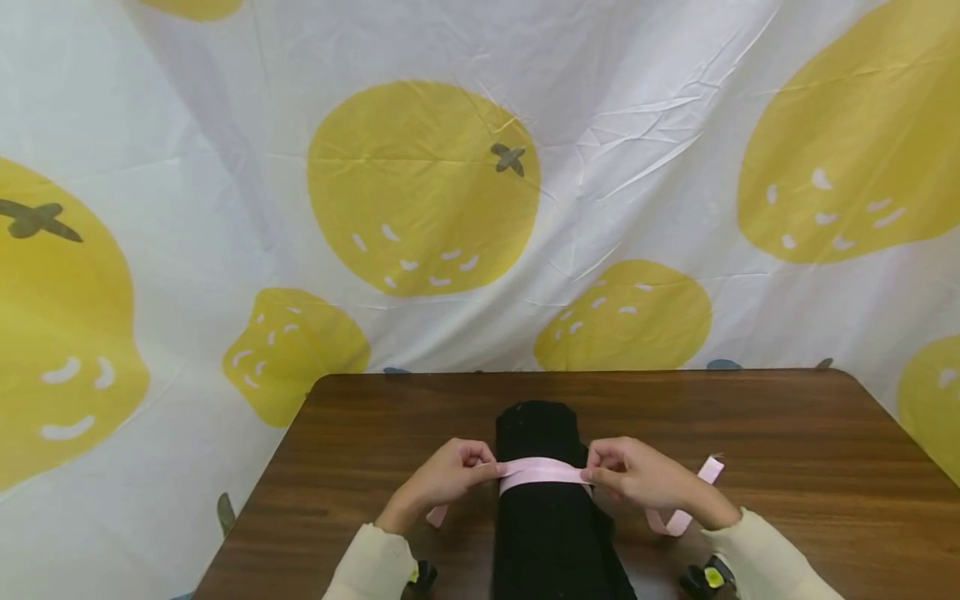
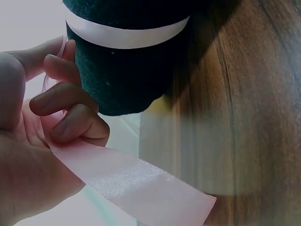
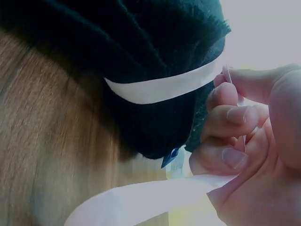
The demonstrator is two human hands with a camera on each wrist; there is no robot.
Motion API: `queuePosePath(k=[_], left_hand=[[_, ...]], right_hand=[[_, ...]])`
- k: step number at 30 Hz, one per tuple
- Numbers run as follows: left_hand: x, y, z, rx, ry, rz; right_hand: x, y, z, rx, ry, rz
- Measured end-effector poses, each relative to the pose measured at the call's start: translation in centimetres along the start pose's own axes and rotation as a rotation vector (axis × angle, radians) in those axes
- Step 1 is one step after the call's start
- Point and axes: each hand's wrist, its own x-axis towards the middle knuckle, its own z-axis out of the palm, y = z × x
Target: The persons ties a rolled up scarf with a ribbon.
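Note:
A rolled black cloth bundle [image 1: 551, 542] lies lengthwise on the table, and a pink ribbon [image 1: 543, 472] wraps around it near its far end. At the bundle's left side my left hand [image 1: 453, 473] pinches the ribbon between thumb and forefinger. My right hand [image 1: 637, 471] pinches it the same way at the right side. In the left wrist view a loose ribbon tail [image 2: 136, 181] runs out below the curled fingers. Another ribbon tail [image 3: 155, 200] hangs from the hand in the right wrist view. The ribbon's underside is hidden in the head view.
The brown wooden table [image 1: 787, 450] ends at a far edge just beyond the bundle. Behind it hangs a white curtain [image 1: 600, 150] with yellow lemon prints. A small blue tag [image 3: 170, 157] sticks out from the bundle's end. Black wrist devices [image 1: 705, 577] sit by both sleeves.

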Motion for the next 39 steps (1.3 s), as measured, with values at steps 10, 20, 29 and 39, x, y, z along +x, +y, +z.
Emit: queuePosePath(k=[10,20,29,39], left_hand=[[-0.2,-0.5,0.0,0.005,-0.021,-0.041],[0.0,-1.5,-0.1,0.049,-0.073,-0.028],[0.1,-2.3,0.5,-0.063,-0.139,-0.067],[0.3,-2.8,0.7,-0.059,-0.154,-0.05]], right_hand=[[-0.5,1.0,-0.3,0.04,-0.047,-0.008],[-1.1,3.3,-0.2,0.113,-0.068,0.012],[-1.4,5.8,0.3,0.264,-0.11,0.003],[-1.3,7.0,0.9,0.349,-0.121,-0.004]])
